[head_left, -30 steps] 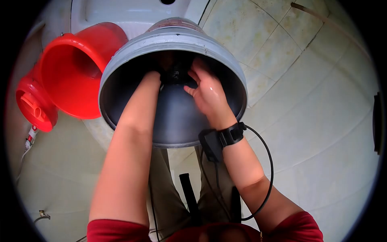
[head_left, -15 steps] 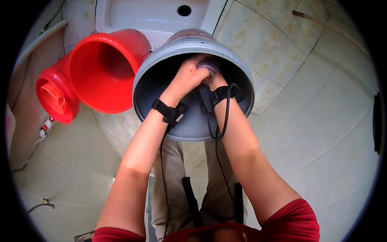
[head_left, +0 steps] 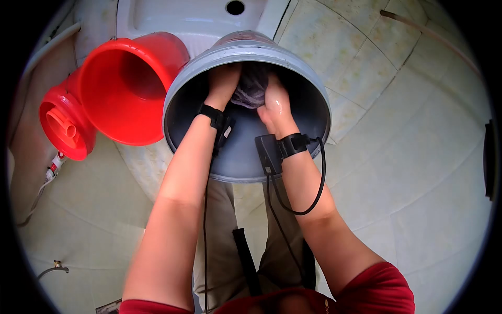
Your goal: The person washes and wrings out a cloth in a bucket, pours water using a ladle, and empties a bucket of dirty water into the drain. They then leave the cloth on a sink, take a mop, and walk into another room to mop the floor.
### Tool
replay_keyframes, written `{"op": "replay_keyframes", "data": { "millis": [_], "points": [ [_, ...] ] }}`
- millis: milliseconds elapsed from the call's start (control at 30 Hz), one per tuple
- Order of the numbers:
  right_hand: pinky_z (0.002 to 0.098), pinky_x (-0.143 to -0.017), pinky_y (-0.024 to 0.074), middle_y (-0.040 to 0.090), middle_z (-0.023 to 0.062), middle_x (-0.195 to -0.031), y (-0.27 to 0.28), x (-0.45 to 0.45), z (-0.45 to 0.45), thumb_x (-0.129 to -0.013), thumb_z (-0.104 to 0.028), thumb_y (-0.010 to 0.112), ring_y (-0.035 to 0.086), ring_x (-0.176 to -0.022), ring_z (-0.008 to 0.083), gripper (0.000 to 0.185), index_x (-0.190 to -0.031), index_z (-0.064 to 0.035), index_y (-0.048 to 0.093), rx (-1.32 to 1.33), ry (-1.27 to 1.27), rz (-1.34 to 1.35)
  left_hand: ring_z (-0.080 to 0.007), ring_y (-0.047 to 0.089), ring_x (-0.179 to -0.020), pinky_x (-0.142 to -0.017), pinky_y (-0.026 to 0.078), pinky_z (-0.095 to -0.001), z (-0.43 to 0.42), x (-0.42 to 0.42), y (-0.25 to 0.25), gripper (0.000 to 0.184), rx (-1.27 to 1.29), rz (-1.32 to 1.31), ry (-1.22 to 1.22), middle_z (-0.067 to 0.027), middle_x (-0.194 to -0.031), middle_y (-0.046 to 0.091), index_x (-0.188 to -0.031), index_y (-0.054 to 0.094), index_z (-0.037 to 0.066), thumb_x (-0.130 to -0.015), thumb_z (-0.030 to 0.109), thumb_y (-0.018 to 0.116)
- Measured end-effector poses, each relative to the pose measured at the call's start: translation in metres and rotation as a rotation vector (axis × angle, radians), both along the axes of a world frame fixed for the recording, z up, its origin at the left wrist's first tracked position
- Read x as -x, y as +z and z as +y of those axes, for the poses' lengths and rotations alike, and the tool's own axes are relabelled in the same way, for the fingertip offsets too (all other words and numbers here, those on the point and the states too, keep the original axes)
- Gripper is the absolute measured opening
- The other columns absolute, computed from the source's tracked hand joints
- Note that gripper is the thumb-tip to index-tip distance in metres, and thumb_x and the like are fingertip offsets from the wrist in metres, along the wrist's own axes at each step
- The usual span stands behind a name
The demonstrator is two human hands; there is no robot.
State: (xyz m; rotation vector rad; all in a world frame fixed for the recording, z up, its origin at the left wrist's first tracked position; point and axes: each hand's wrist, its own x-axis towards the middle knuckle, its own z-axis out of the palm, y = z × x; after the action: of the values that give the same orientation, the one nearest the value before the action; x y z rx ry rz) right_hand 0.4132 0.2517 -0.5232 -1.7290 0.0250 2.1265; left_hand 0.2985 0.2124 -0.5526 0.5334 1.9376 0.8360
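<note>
A large grey bucket [head_left: 246, 167] stands tilted with its wide mouth facing me. Inside it a dark purple wet cloth [head_left: 250, 90] hangs between my two hands. My left hand [head_left: 225, 82] grips the cloth's left side, its fingertips lost in the bucket's shadow. On the right side of the cloth is my right hand [head_left: 277, 102], wet, its fingers wrapped toward the cloth. Both wrists carry black straps with small boxes and cables.
To the left lie a big red bucket [head_left: 123, 94] and a smaller red lidded container [head_left: 65, 125]. A white basin with a drain hole [head_left: 193, 21] is behind. Tiled wall [head_left: 334, 47] rises at the right. A small tap [head_left: 58, 266] shows at lower left.
Half a second ago my hands were together, bunching the cloth; now they are apart with it spread between them. The view has shifted slightly, so the buckets appear a little further left.
</note>
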Motion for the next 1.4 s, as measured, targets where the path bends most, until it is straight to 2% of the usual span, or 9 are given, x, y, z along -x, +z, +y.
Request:
{"op": "replay_keyframes", "data": {
  "millis": [133,233,300,333,533,967,1167,1333,1400],
  "points": [
    [0.0321,-0.081,0.0491,0.057,0.0111,-0.110,-0.034,-0.017,0.001,-0.094,-0.025,0.043,0.058,-0.096,0.0210,0.035,-0.117,0.0007,0.050,-0.124,0.060,-0.102,-0.0332,0.052,-0.108,-0.093,0.039,-0.0366,-0.040,0.002,-0.017,0.047,0.138,0.111,-0.062,-0.0208,-0.116,0.055,-0.119,0.051,0.001,-0.080,0.026,0.057],
    [0.0305,-0.096,0.0347,0.047,0.0104,-0.128,-0.048,-0.017,0.006,-0.092,-0.024,0.048,0.043,-0.116,0.0203,0.044,-0.129,-0.0001,0.042,0.006,0.284,-0.302,-0.0355,0.055,-0.101,-0.090,0.041,-0.0385,-0.048,-0.004,0.032,0.044,0.206,0.133,-0.082,-0.0191,-0.105,0.061,-0.107,0.060,0.002,-0.078,0.036,0.058],
    [0.0274,-0.055,0.0442,0.056,0.0052,-0.088,-0.065,-0.023,0.004,-0.092,-0.037,0.048,0.053,-0.070,0.0146,0.041,-0.116,-0.0047,0.053,0.033,0.240,-0.209,-0.0256,0.059,-0.091,-0.081,0.042,-0.0334,-0.032,-0.017,0.085,0.058,0.477,-0.198,0.060,-0.0126,-0.084,0.065,-0.100,0.064,0.001,-0.081,0.055,0.052],
    [0.0275,-0.056,0.0439,0.056,0.0056,-0.089,-0.070,-0.024,0.004,-0.092,-0.038,0.048,0.053,-0.071,0.0148,0.042,-0.116,-0.0043,0.053,0.054,0.252,-0.207,-0.0133,0.046,-0.073,-0.072,0.036,-0.0227,-0.028,-0.025,0.103,0.056,0.504,-0.431,0.145,-0.0040,-0.080,0.056,-0.093,0.060,0.003,-0.083,0.057,0.050],
    [0.0330,-0.070,0.0432,0.057,0.0089,-0.104,-0.075,-0.010,0.008,-0.091,-0.037,0.047,0.052,-0.082,0.0175,0.046,-0.120,-0.0021,0.051,-0.009,0.490,-0.454,-0.0087,0.049,-0.062,-0.055,0.032,-0.0208,-0.002,-0.052,0.143,0.042,0.521,-0.877,0.199,-0.0015,-0.067,0.056,-0.079,0.059,0.009,-0.082,0.051,0.055],
    [0.0340,-0.084,0.0425,0.053,0.0112,-0.117,-0.086,0.001,-0.005,-0.093,-0.035,0.046,0.049,-0.108,0.0192,0.040,-0.119,-0.0046,0.050,0.049,0.018,-0.179,-0.0100,0.049,-0.053,-0.051,0.037,-0.0230,-0.018,-0.086,0.164,0.023,0.397,-0.897,0.593,-0.0010,-0.063,0.055,-0.075,0.057,0.006,-0.082,0.028,0.057],
    [0.0466,-0.092,0.0365,0.048,0.0243,-0.116,-0.072,0.010,-0.019,-0.088,-0.030,0.051,0.045,-0.109,0.0394,0.042,-0.117,0.0000,0.048,-0.959,1.302,-0.968,-0.0105,0.052,-0.057,-0.052,0.039,-0.0229,-0.030,-0.094,0.180,0.022,0.416,-0.882,0.630,-0.0022,-0.069,0.058,-0.079,0.058,0.004,-0.083,0.026,0.057],
    [0.0470,-0.092,0.0368,0.048,0.0244,-0.113,-0.046,0.001,-0.016,-0.083,-0.029,0.057,0.044,-0.108,0.0398,0.037,-0.111,-0.0039,0.055,-1.018,1.567,-0.809,-0.0105,0.055,-0.061,-0.055,0.039,-0.0216,-0.039,-0.106,0.187,0.032,0.447,-0.954,0.574,-0.0031,-0.078,0.061,-0.092,0.059,0.004,-0.086,0.036,0.055],
    [0.0444,-0.090,0.0387,0.049,0.0222,-0.118,-0.041,-0.008,-0.014,-0.082,-0.033,0.058,0.047,-0.108,0.0379,0.038,-0.107,-0.0034,0.057,-0.792,1.266,-0.632,-0.0100,0.055,-0.065,-0.058,0.039,-0.0221,-0.047,-0.098,0.178,0.035,0.489,-0.990,0.475,-0.0025,-0.080,0.061,-0.094,0.058,0.005,-0.087,0.040,0.053]
  ]
}}
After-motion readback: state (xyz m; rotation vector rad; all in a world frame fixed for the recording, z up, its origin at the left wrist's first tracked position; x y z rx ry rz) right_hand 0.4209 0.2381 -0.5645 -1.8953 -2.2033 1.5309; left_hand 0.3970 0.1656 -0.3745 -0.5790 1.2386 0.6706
